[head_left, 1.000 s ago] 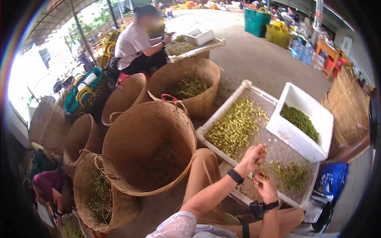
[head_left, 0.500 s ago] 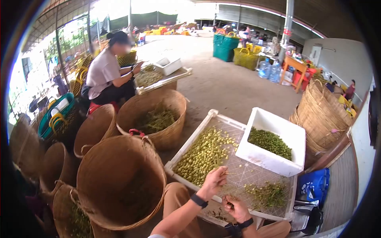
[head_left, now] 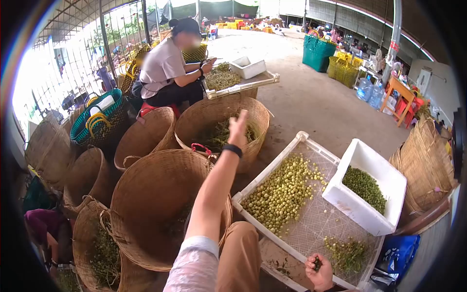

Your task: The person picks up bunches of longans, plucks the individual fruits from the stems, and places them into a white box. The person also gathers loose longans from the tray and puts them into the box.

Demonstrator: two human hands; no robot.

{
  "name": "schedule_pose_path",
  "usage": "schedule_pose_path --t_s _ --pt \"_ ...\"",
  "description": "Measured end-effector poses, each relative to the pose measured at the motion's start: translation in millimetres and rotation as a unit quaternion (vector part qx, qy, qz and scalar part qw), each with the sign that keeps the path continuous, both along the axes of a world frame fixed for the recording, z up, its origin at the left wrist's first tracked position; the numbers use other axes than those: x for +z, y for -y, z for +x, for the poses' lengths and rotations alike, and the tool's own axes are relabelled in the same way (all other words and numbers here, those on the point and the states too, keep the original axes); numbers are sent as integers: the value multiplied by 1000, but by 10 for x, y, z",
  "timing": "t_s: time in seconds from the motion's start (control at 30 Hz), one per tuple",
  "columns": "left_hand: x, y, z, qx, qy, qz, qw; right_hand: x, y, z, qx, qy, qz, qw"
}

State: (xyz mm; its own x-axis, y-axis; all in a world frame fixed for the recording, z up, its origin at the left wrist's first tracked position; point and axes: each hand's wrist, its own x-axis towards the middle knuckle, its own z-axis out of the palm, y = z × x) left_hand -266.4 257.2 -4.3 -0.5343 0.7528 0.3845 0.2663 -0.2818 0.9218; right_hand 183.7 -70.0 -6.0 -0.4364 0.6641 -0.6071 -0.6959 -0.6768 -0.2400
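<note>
My left hand point(head_left: 238, 130) reaches out over a wicker basket point(head_left: 260, 114) of stems and twigs point(head_left: 219, 135). Its fingers are stretched out, and I see nothing in them. Curled near the front edge of the white mesh tray point(head_left: 304, 233), my right hand point(head_left: 321, 278) holds small green fruits point(head_left: 317, 264). Beside that hand lies a heap of thin green sprigs point(head_left: 346, 253) with little fruits. Loose yellow-green round fruits point(head_left: 279, 194) cover the tray's left part. A white foam box point(head_left: 357, 214) on the tray's right side contains darker green fruits point(head_left: 365, 187).
A large wicker basket point(head_left: 146, 194) stands left of my knee, with several others around it. Another person point(head_left: 165, 73) sits beyond them at a second tray point(head_left: 243, 88). A blue bag point(head_left: 401, 253) lies right of my tray. Water jugs point(head_left: 369, 91) stand farther back.
My left hand has swung from above the tray to the left and forward, over the basket of stems. My right hand stays by the tray's front edge. The view has turned left.
</note>
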Motion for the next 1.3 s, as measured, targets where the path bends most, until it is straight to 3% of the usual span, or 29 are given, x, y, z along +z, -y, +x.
schedule_pose_path --t_s 0.03,0.13,0.17,0.23,0.27,0.3,0.33,0.47,0.6,0.67,0.7,0.73,0.77,0.83,0.97,1.0,1.07,1.1,1.13,1.17,1.23,1.3 --pt "566 168 22 58 316 -136 937 90 -35 -10 -33 37 6 999" --pt "-105 -343 -703 43 411 -69 908 110 -19 113 -55 38 31 997" --pt "208 27 -434 -4 447 -35 894 95 35 162 -76 44 17 996" --pt "-15 200 -502 -143 440 8 887 -238 -17 382 -76 23 -27 996" --pt "-151 345 -483 -203 251 38 946 -207 -35 398 -76 3 -44 996" --pt "142 599 -162 -202 444 20 873 -216 -61 424 -66 14 -30 997" --pt "63 638 -184 -213 473 -30 854 -215 -106 436 -51 25 -16 998" --pt "-324 1133 -24 -315 468 -97 820 -120 -413 329 -3 -12 -17 1000" --pt "-161 1403 102 -272 515 -161 797 125 -714 227 51 16 28 998" --pt "54 1286 39 -273 392 -57 877 240 -801 208 58 23 40 997" --pt "37 987 -239 -354 315 41 879 285 -808 209 65 30 45 996" --pt "-178 662 -791 -366 169 53 914 283 -814 228 58 10 52 997" --pt "372 839 -457 -130 315 -67 938 306 -760 253 54 15 49 997" --pt "479 477 -655 15 351 -161 922 400 -770 301 25 46 59 997" --pt "334 287 -845 -87 434 -36 896 588 -745 510 -16 79 44 996" --pt "424 364 -725 -69 447 -50 891 623 -817 604 -32 60 18 998" --pt "407 497 -601 -74 463 -54 882 735 -1078 802 -63 98 117 986" --pt "391 565 -595 -80 476 -53 874 704 -1312 1025 -85 9 127 988" --pt "322 602 -640 -113 464 -51 877 877 -1499 1055 -174 71 215 959" --pt "260 636 -689 -112 461 -53 879 862 -1838 1327 -207 15 214 955" --pt "194 726 -757 -118 536 -19 836 975 -2214 1598 -288 37 190 938" --pt "109 884 -899 -203 494 8 845 570 -2580 2054 -345 68 122 928"
